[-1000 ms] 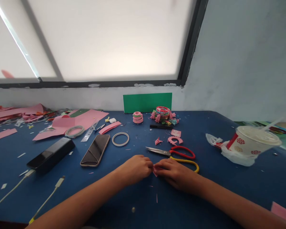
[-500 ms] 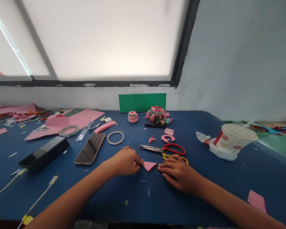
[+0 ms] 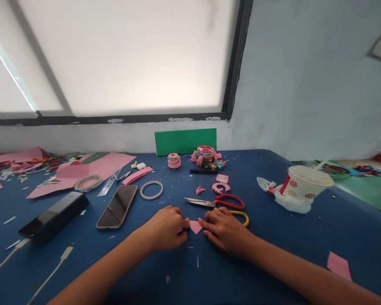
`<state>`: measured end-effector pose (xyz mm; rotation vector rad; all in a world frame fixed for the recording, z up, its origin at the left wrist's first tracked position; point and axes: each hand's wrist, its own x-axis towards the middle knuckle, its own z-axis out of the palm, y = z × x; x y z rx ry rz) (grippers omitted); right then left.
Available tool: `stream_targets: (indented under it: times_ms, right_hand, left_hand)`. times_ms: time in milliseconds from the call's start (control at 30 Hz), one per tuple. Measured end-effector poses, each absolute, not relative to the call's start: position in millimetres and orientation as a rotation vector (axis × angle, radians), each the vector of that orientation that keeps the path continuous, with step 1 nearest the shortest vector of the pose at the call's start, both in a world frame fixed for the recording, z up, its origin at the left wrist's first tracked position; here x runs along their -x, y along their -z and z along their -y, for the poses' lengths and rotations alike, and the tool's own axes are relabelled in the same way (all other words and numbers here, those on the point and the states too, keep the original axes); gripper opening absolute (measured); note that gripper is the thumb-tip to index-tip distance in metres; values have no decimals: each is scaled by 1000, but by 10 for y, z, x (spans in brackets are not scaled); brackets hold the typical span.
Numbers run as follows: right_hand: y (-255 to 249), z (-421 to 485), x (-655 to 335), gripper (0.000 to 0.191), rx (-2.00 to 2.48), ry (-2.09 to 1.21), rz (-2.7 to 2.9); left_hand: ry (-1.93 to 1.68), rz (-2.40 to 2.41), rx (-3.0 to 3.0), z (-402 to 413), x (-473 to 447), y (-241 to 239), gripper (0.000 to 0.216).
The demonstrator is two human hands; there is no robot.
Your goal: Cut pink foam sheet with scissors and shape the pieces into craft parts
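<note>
A small folded piece of pink paper (image 3: 196, 227) lies on the blue table between my hands, one point toward me. My left hand (image 3: 167, 228) is closed with bent fingers over the paper's left end, covering that part. From the other side, my right hand (image 3: 225, 231) lies low with its fingers apart, the index fingertip touching the paper's right corner. Scissors (image 3: 206, 203) with one red and one yellow handle rest just beyond, blades partly apart and pointing left. My right hand overlaps part of the yellow handle.
Left of my hands lie a tape roll (image 3: 151, 190), a phone (image 3: 117, 206) and a black power bank (image 3: 53, 216). Paper ornaments (image 3: 206, 156) and a black pen (image 3: 204, 171) are farther back. A lidded cup (image 3: 306, 184) stands right, with a pink paper piece (image 3: 339, 266) nearer.
My right hand has shifted left, so its index finger now meets the folded paper's right corner. My left hand stays on the paper. The whole view has turned slightly.
</note>
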<state>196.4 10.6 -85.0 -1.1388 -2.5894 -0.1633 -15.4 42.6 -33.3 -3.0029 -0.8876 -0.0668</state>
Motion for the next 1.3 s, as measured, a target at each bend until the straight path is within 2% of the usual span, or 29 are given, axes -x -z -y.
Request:
stream_targets:
  times_ms: [267,367,667,833,1033,1300]
  right_hand:
    - [798,-146,-2048,25,1193,-36,2527]
    - [727,-220,-1975,16,1230,-180,2495]
    - [693,-373,-1896,10,1155,-404,2362]
    - [659,-304,-1891,12,1127,-447,2214]
    - [651,-239,-1811,10,1076,-431,2072]
    - [597,-225,-1923,11,1091,-464,1932]
  left_hand:
    - [263,1298,3058,-530,123,410,20]
    - [323,1341,3087,-564,57,511,20]
    - [591,1484,3203,-567,35,554,17]
    - [744,1453,3193,-501,-12,495,16]
    - [981,1414,3009,-373,-95,470,5]
    - [1095,1446,2850,-535,49,417,8]
